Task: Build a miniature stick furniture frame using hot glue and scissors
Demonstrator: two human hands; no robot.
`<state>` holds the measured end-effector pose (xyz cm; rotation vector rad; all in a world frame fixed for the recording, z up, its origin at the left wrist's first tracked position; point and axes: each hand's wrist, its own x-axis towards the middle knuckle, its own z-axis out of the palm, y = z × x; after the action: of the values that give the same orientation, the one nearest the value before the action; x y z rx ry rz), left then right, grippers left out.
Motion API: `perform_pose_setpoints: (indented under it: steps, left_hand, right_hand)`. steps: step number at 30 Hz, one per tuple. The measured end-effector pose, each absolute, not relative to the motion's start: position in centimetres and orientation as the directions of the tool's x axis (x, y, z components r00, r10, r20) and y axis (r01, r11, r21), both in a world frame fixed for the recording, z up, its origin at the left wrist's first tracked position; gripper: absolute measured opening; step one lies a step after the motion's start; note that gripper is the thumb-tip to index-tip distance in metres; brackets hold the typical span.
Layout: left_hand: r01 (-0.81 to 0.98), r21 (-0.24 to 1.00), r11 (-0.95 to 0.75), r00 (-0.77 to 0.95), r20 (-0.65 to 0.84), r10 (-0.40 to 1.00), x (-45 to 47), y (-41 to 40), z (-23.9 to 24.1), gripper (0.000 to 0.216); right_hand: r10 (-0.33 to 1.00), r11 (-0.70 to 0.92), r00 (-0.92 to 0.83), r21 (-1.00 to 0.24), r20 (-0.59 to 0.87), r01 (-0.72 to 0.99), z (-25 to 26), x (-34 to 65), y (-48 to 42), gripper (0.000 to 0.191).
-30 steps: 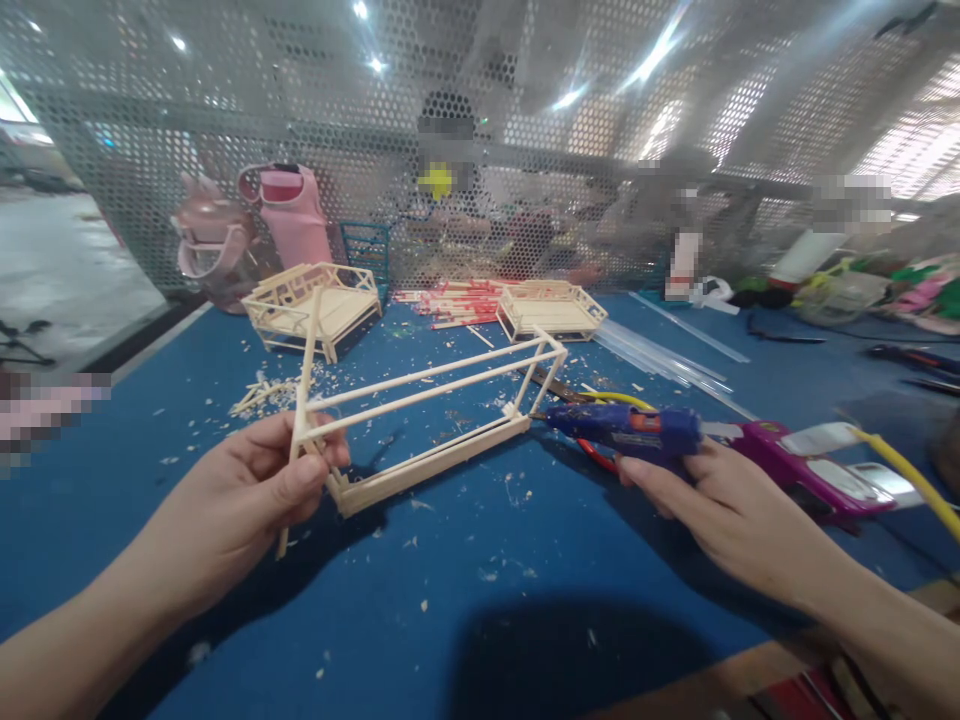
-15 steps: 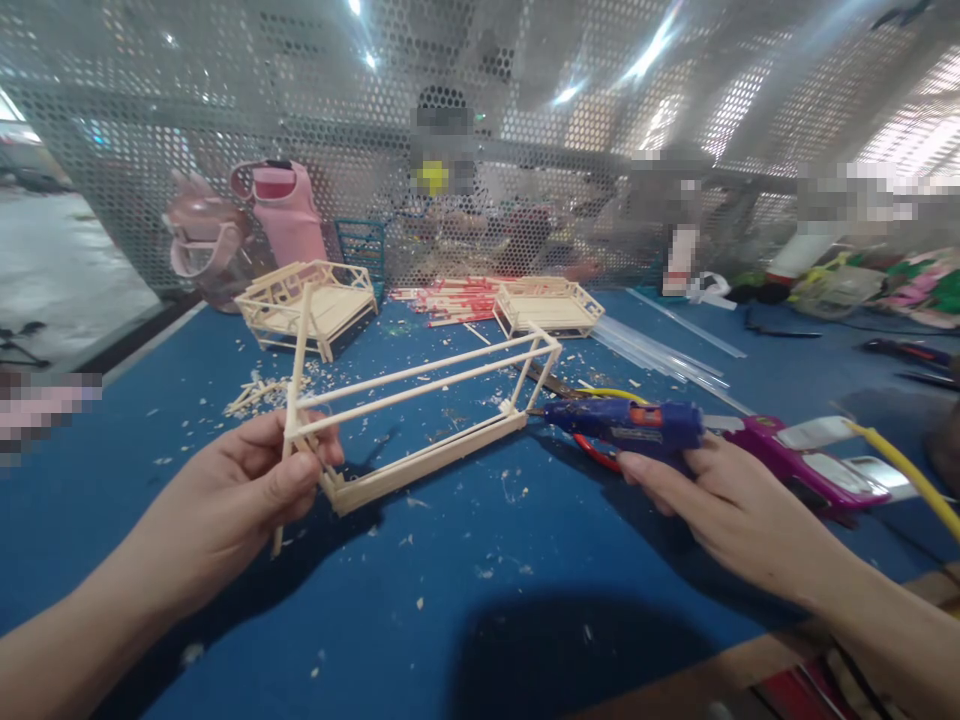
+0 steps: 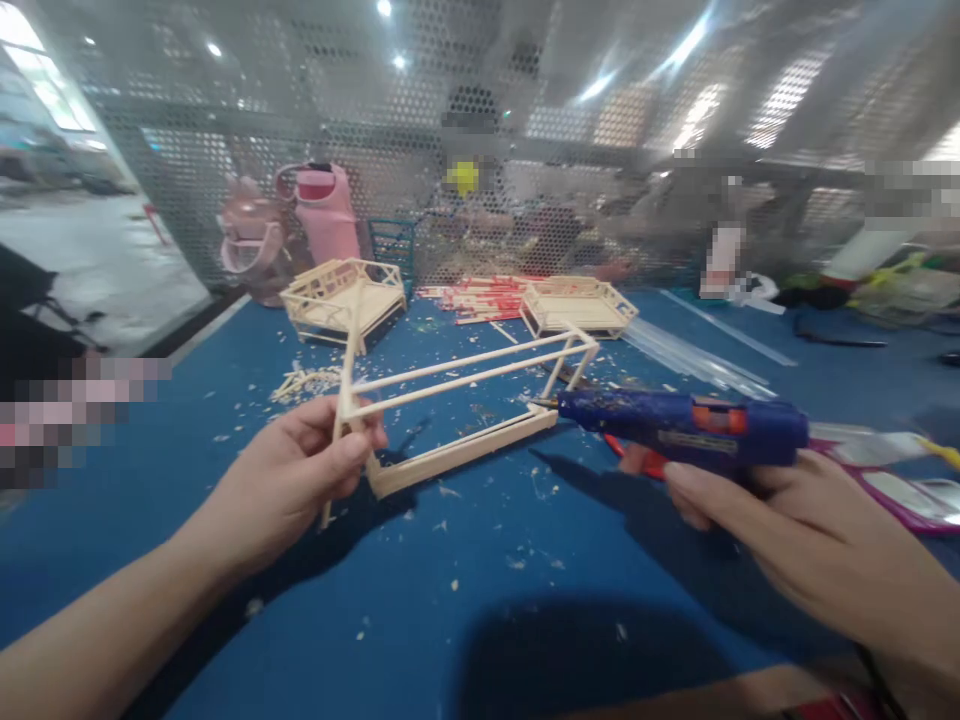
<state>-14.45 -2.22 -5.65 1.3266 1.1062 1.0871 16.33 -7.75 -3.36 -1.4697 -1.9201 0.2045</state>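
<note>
The left hand is pinched, thumb against fingers, on the near left corner of a thin wooden frame, where an upright stick runs up above the fingers and pokes out below them. From that grip the frame stretches away to the right, two long rails above and a thicker bar below, over the blue table. The right hand is wrapped around the grip of a blue glue gun, whose nozzle points left at the frame's far lower corner; whether the tip touches the wood cannot be told. Just left of the right hand's fingers, under the gun, shows a red handle, and behind that hand sits a purple and clear thing, partly hidden. Beyond the left hand lie a small heap of cut sticks and, farther off, a small wooden bench, with a pink bottle behind it. Ahead of the right hand and farther away are clear rods, a second wooden bench and, left of that, a pile of red and pale sticks
</note>
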Motion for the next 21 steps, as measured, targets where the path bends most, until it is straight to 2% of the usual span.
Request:
perform_pose_setpoints:
  steps: [4,8,13,21]
  left_hand:
    - [-0.013,0.996,-0.083,0.228,0.084,0.97,-14.2,-2.4,-5.7,0.034]
    - [-0.052,0.994,-0.098,0.231,0.107,0.967,-14.2,-2.4,-5.8,0.031]
    - [-0.092,0.992,-0.083,0.238,0.103,0.966,-14.1,-2.4,-5.9,0.032]
    - [-0.144,0.986,-0.078,0.256,0.113,0.96,-14.1,-2.4,-6.0,0.03]
  right_hand:
    - [0.843,0.527,-0.321,-0.544,0.432,0.653,-3.1,13.2,-7.4,0.025]
    - [0.817,0.576,-0.447,-0.525,0.364,0.626,-3.8,10.9,-6.6,0.034]
    - [0.816,0.576,-0.49,-0.514,0.308,0.636,-4.6,9.7,-6.0,0.037]
    - [0.779,0.627,-0.526,-0.456,0.341,0.632,-4.7,8.9,-5.8,0.037]
